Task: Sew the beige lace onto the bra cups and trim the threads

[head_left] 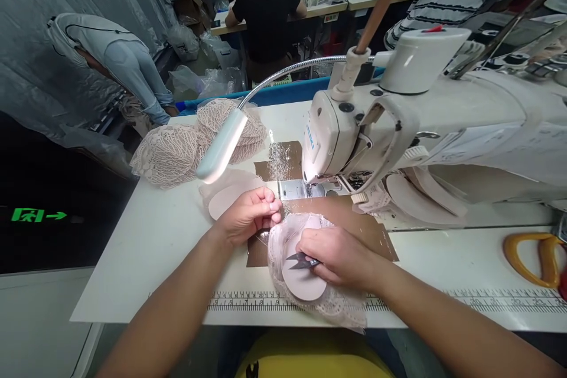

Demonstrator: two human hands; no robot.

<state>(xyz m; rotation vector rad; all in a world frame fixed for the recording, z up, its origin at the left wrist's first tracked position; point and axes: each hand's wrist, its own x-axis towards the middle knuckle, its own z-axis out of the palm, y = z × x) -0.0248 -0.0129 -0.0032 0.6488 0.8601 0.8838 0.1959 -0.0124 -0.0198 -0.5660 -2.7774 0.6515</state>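
My right hand (339,254) is wrapped round a pair of thread snips (301,261), blades pointing left and parted. Beneath it lies a pale pink lace bra cup (305,286) with a smooth foam pad, near the front edge of the table. My left hand (250,212) is closed in a pinch at the cup's upper left edge. What lies between its fingertips is too small to make out. Just behind the left hand, another pale foam cup (221,202) rests on the table. The sewing machine's needle plate (293,189) sits just beyond both hands.
A white sewing machine (328,130) stands at right, more foam cups (420,198) under its arm. Lace pieces (170,153) are heaped at back left below a gooseneck lamp (224,144). Orange-handled scissors (534,257) lie far right. A ruler strip (241,301) runs along the front. Other people are beyond.
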